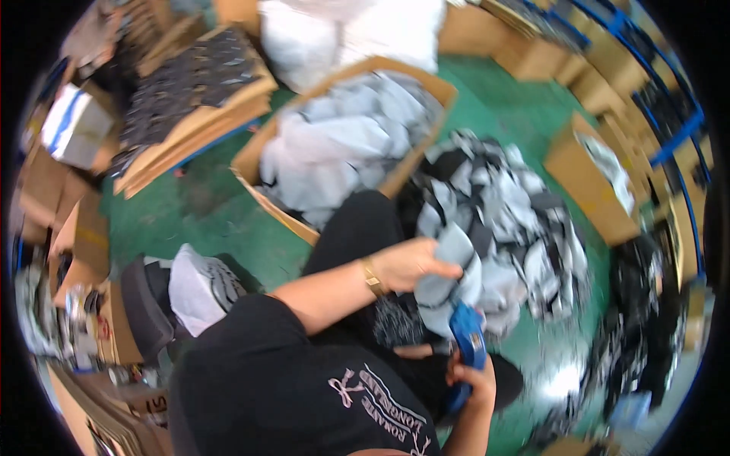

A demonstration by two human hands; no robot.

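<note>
My left hand (pixel 414 266) is closed, its thumb pressing on a curved light-grey piece (pixel 455 247) that looks like soft fabric with darker edges. More pale pieces of the same sort hang just below the fingers. My right hand (pixel 475 376) is wrapped round the handle of a blue tagging gun (pixel 468 338). Its front end points up at the pale pieces, close to or against them; blur hides whether they touch. Just beyond both hands, a heap of grey, white and black pieces (pixel 509 205) lies on the floor.
A large open carton (pixel 247 182) full of grey-white pieces stands ahead. Flat cardboard with dark sheets (pixel 194 83) is at far left. Another open box (pixel 582 182) and blue shelving (pixel 677 140) are on the right. Black plastic bags (pixel 646 304) lie at right; white sacks (pixel 350 34) stand behind.
</note>
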